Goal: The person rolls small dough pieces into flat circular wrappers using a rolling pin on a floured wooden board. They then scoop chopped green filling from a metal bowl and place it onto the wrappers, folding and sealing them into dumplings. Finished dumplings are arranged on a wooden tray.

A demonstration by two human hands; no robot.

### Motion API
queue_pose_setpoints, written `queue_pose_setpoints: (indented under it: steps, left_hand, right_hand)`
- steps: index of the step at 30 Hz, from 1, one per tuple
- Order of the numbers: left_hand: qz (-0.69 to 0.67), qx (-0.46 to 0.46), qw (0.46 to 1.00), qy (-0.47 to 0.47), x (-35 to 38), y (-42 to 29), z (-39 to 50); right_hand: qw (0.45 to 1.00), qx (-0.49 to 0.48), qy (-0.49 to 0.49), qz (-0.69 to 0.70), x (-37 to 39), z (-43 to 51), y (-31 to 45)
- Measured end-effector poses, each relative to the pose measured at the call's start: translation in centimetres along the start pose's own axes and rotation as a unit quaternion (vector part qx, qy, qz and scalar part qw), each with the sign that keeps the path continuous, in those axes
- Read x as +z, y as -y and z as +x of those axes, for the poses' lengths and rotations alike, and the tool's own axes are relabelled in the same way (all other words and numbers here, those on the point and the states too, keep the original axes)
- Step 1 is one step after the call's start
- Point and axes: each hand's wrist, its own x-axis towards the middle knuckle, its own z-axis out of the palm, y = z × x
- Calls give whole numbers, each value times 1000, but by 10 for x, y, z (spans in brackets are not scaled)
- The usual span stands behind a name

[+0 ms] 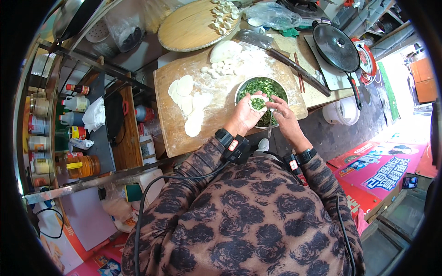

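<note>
On the fingers of my left hand [243,114] rests a round dough wrapper [255,109] topped with chopped green filling [258,102]. My right hand [287,120] has its fingertips at the wrapper's right edge; whether they pinch it is unclear. Below both hands, a metal bowl [237,93] holds more of the chopped greens [259,85]. A metal spoon [270,128] leans over its near rim, close under my right fingers. Flat dough wrappers [186,103] overlap at the left of the floured wooden board [172,132]. Small dough pieces [221,69] lie beside a larger dough lump [226,51].
A cleaver [255,38] and a long rolling pin [298,70] lie across the board's far right, near chopsticks [299,72]. Behind stands a round wooden board [188,26] with shaped dumplings [224,15]. A lidded pan [335,45] sits right; shelved bottles [76,103] stand left.
</note>
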Motion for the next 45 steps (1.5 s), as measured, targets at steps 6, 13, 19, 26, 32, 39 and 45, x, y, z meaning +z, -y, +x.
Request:
queue_pose_setpoints:
  steps: [6, 13, 19, 26, 32, 39, 45]
  left_hand:
    - [-10, -11, 1000, -19, 0, 4, 1]
    - [17, -3, 999, -44, 5, 4, -1]
    - [14, -14, 998, -52, 4, 2, -2]
    - [69, -69, 995, -11, -2, -1, -7]
    - [171, -85, 981, -27, 5, -2, -16]
    - [296, -77, 950, 64, 52, 0, -53]
    - [459, 52, 838, 291, 96, -10, -94]
  right_hand:
    - [1000, -1, 4, 7, 1, -1, -1]
    - [977, -115, -45, -175, 2, -1, 1]
    - [945, -178, -87, -260, -6, -5, 11]
    - [937, -243, -43, -247, -2, -1, 16]
    - [960, -224, -11, -167, -1, -3, 12]
    - [982, -68, -42, 169, 0, 4, 32]
    - [898, -61, -26, 435, -3, 1, 80]
